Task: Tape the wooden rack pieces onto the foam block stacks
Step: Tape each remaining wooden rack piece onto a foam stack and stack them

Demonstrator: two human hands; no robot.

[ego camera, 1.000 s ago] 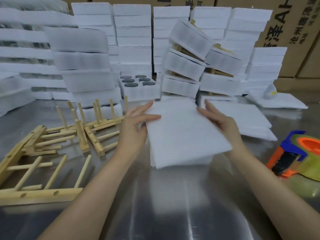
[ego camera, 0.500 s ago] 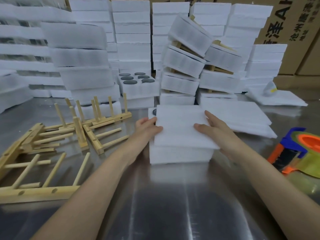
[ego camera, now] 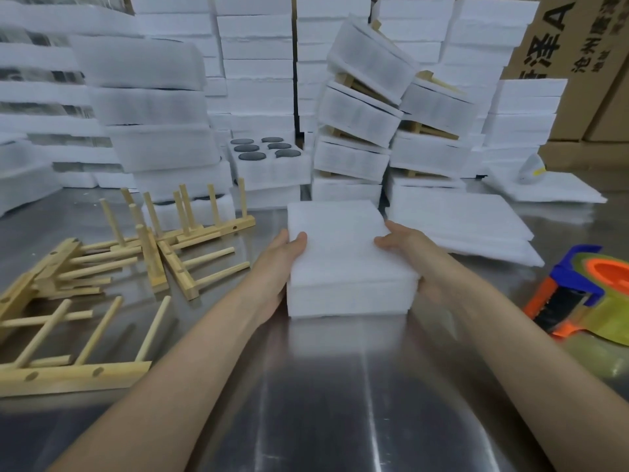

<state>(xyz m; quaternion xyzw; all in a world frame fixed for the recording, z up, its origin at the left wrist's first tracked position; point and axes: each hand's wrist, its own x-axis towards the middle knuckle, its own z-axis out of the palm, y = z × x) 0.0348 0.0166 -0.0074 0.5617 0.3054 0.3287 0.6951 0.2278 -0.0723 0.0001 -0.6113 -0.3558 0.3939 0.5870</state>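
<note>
- My left hand [ego camera: 284, 255] and right hand [ego camera: 410, 252] grip opposite sides of the white foam block stack [ego camera: 343, 264].
- I judge it light, soft and easily dented: squeeze gently.

A packing workshop or warehouse: tall stacks of white foam blocks [ego camera: 258, 56] fill the far side, brown printed cardboard cartons [ego camera: 578, 46] stand far right, above a bare steel worktable [ego camera: 340, 403].
</note>
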